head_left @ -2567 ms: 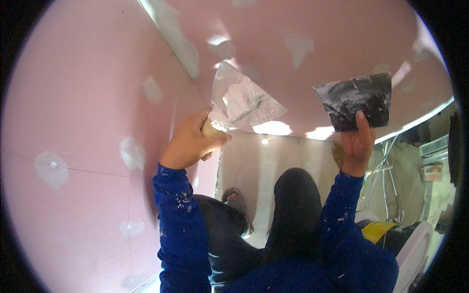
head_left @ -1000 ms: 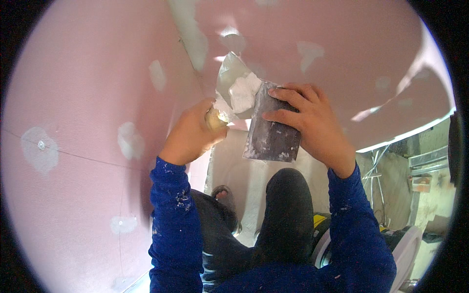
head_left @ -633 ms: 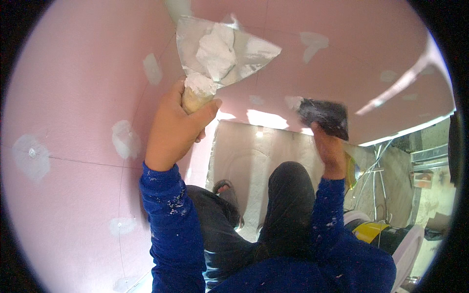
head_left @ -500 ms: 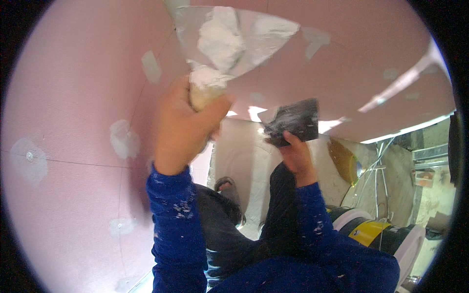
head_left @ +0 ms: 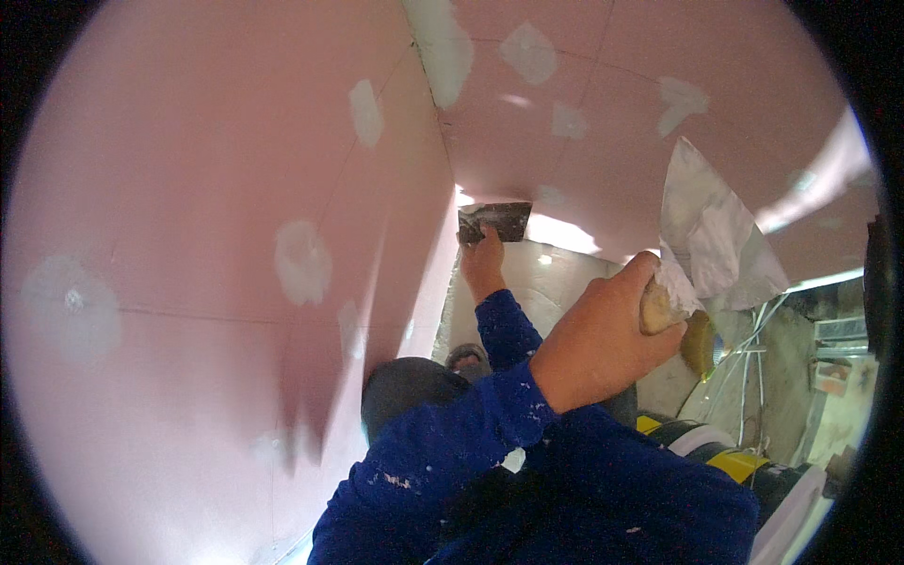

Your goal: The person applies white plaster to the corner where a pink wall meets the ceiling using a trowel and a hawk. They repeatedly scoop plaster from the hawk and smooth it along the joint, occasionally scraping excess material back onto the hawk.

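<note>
My left hand (head_left: 607, 339) is closed round the plaster-caked handle of a wide putty knife (head_left: 720, 226). A mound of white filler lies on its blade, which points up and to the right. The left forearm crosses over my right arm. Farther off, my right hand (head_left: 484, 264) grips a dark rectangular spatula (head_left: 508, 221) smeared with filler. It is at the low inner corner where two pink boards meet; whether it touches them I cannot tell. The left pink board (head_left: 207, 207) and the far pink board (head_left: 621, 160) carry pale filler patches.
Dark buckets with pale rims and a yellow band (head_left: 739, 463) stand close on the right. Beyond them are white cables (head_left: 749, 367) and a yellow-brown object (head_left: 699, 347). My knee (head_left: 405, 391) is near the left board.
My left hand has swung right and down with the loaded putty knife, crossing over the right arm. My right hand has moved left to the corner with the dark spatula.
</note>
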`<state>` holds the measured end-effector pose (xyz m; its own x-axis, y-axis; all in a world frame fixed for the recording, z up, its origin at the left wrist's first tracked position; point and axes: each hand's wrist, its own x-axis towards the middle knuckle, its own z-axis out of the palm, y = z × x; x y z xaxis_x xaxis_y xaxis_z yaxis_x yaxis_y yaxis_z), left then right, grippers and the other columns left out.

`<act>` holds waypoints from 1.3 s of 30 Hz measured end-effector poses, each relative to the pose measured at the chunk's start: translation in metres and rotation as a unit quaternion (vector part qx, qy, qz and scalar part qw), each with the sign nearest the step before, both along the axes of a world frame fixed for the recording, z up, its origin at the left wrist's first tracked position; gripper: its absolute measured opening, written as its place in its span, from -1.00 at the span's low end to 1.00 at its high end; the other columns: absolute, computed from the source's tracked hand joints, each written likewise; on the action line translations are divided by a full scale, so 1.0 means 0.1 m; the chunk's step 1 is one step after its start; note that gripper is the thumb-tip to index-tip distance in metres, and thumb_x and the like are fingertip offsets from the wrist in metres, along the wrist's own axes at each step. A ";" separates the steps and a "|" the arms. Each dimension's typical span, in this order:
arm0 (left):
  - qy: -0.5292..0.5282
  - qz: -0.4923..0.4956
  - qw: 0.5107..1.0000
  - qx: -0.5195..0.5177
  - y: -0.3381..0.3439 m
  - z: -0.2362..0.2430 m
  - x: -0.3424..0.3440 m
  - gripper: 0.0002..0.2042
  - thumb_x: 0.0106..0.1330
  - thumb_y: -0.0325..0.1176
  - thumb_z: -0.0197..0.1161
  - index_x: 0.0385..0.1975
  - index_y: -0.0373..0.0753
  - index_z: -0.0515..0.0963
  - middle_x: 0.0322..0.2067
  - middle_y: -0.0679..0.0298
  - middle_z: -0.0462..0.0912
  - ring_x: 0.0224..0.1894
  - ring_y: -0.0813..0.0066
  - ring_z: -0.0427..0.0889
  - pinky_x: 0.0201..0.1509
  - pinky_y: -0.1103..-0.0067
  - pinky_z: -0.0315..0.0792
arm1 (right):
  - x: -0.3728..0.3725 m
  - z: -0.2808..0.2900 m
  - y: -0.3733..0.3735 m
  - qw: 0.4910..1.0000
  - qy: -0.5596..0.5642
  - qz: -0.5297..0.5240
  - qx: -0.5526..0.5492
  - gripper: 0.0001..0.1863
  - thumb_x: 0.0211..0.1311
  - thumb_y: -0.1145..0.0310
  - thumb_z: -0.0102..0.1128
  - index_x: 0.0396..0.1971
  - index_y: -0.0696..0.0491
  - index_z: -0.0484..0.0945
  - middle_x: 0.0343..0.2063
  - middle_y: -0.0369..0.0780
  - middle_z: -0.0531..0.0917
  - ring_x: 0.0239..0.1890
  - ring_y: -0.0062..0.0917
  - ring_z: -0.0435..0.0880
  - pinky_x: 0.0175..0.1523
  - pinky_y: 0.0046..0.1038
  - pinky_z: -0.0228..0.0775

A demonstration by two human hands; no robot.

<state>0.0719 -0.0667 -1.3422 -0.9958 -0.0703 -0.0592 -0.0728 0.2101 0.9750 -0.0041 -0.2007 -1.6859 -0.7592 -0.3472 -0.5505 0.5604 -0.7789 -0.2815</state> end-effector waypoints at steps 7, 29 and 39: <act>0.019 0.005 0.999 -0.030 -0.02 0.11 0.00 -0.41 0.13 -0.25 0.35 0.09 -0.45 0.32 -0.22 -0.19 0.63 -0.11 -0.11 0.65 -0.03 0.30 0.51 | -0.09 -0.14 -0.39 0.999 0.019 -0.030 -0.021 -0.73 0.24 0.42 0.08 -0.05 0.05 0.42 -0.08 -0.18 0.55 0.01 -0.39 0.52 0.18 -0.25 0.34; -0.036 -0.033 0.995 -0.089 0.09 0.13 -0.01 -0.47 0.09 -0.21 0.43 -0.02 -0.39 0.43 -0.24 -0.05 0.66 -0.14 0.20 0.68 -0.02 0.44 0.49 | -0.24 1.92 -0.38 0.993 0.032 -0.051 -0.104 -0.76 0.28 0.42 -0.02 -0.08 0.10 0.45 -0.24 -0.22 0.57 -0.24 -0.45 0.58 -0.20 -0.34 0.46; -0.039 -0.051 0.994 -0.089 0.12 0.12 -0.05 -0.47 0.10 -0.23 0.44 -0.03 -0.42 0.42 -0.19 0.01 0.64 -0.11 0.30 0.64 0.00 0.48 0.46 | 0.15 1.71 -0.21 0.998 0.030 -0.044 -0.043 -0.79 0.26 0.42 0.03 -0.14 0.13 0.49 -0.20 -0.20 0.57 -0.16 -0.43 0.55 -0.03 -0.40 0.41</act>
